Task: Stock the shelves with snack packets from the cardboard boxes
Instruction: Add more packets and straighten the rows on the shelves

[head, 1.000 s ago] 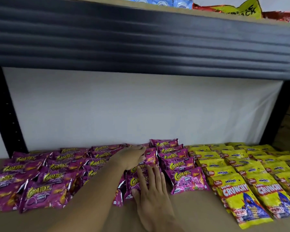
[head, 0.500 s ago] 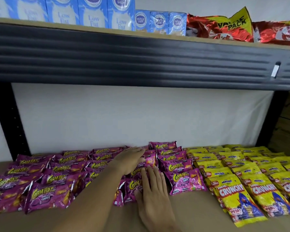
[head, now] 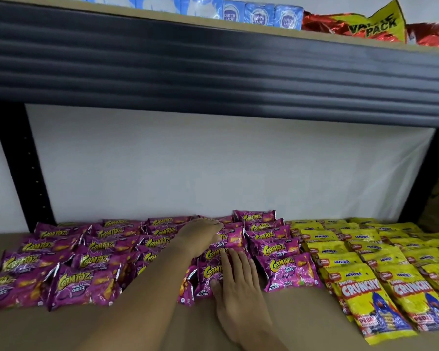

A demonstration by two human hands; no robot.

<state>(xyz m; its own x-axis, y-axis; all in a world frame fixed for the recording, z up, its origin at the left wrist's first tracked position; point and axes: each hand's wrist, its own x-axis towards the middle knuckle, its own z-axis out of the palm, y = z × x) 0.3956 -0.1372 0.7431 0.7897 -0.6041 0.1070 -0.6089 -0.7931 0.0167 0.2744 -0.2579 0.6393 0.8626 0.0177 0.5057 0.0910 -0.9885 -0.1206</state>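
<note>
Rows of purple Corntoz snack packets (head: 79, 282) lie overlapping on the brown shelf board (head: 162, 323). My left hand (head: 200, 234) reaches over one middle row and rests on packets near the back, fingers curved down over them. My right hand (head: 236, 277) lies flat, fingers straight, on the front packets (head: 205, 279) of that same row. To the right lie rows of yellow Crunchy packets (head: 375, 297). No cardboard box is in view.
A dark ribbed beam (head: 213, 72) of the upper shelf hangs low overhead, carrying blue milk cartons (head: 261, 17) and red and yellow value packs (head: 375, 24). Black uprights (head: 20, 163) stand at both sides. A white back panel (head: 213, 168) closes the rear.
The view tilted up, then slightly down again. Both hands stay on the same middle row of purple packets, with only small shifts.
</note>
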